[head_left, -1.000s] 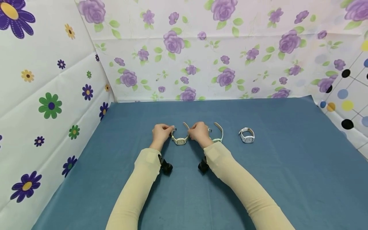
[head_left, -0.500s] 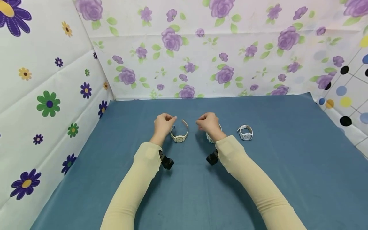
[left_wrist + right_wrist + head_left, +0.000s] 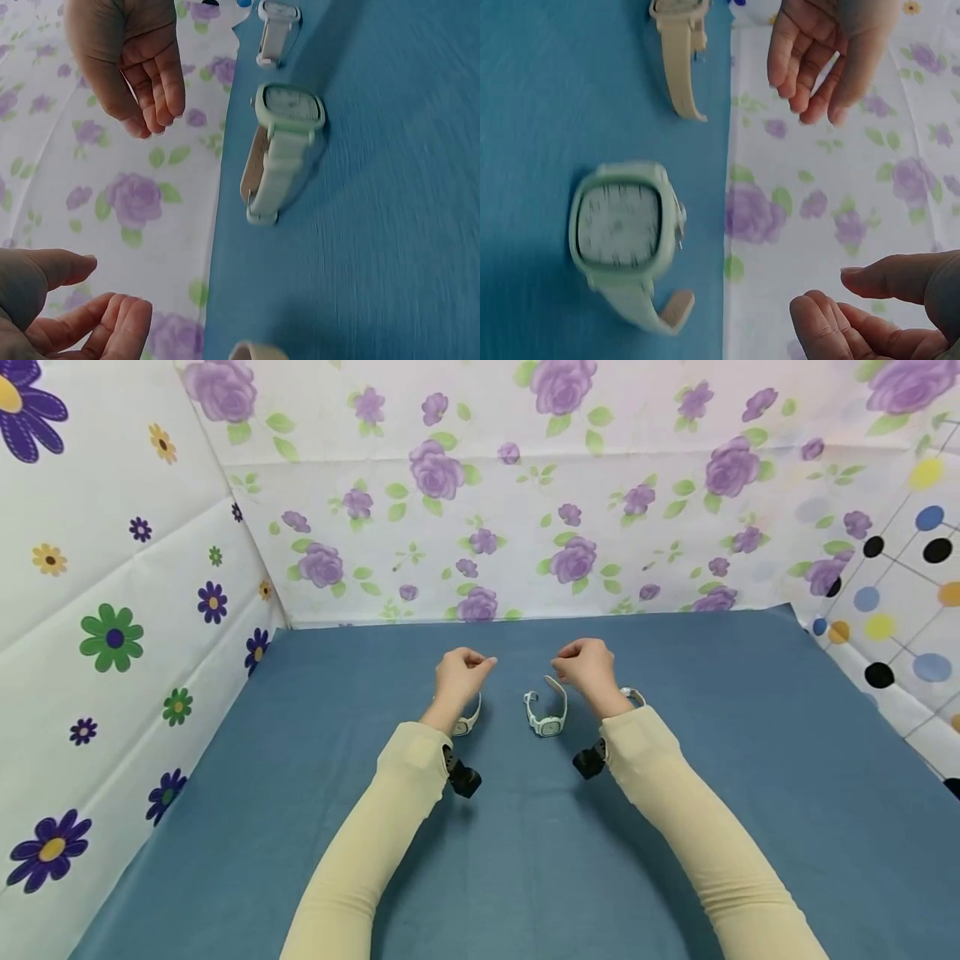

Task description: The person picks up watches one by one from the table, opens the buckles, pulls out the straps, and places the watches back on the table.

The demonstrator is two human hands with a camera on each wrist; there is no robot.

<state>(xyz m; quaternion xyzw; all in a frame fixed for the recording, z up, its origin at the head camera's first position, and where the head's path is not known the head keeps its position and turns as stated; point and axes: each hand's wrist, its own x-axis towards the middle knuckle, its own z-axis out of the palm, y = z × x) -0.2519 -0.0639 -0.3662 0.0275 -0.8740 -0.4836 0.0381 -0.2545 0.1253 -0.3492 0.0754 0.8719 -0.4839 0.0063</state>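
My left hand hovers above the cream wristwatch, partly covering it in the head view. Its thumb and fingers are apart with nothing between them, as the left wrist view shows. My right hand is raised just right of the mint-green wristwatch, holding nothing, thumb and fingers relaxed. That green watch lies unfastened, its strap ends spread toward the back; its square dial faces up in the right wrist view. Behind my right wrist a white wristwatch is mostly hidden; it also shows as a small watch in the left wrist view.
Blue cloth covers the table. A flowered white sheet rises along the back edge, with patterned sheets on the left and right. Black wrist cameras are strapped under both sleeves.
Both hands let go of the cream watch and lifted. The right hand moved rightward past the green watch; the left has since shifted right, over the cream watch.
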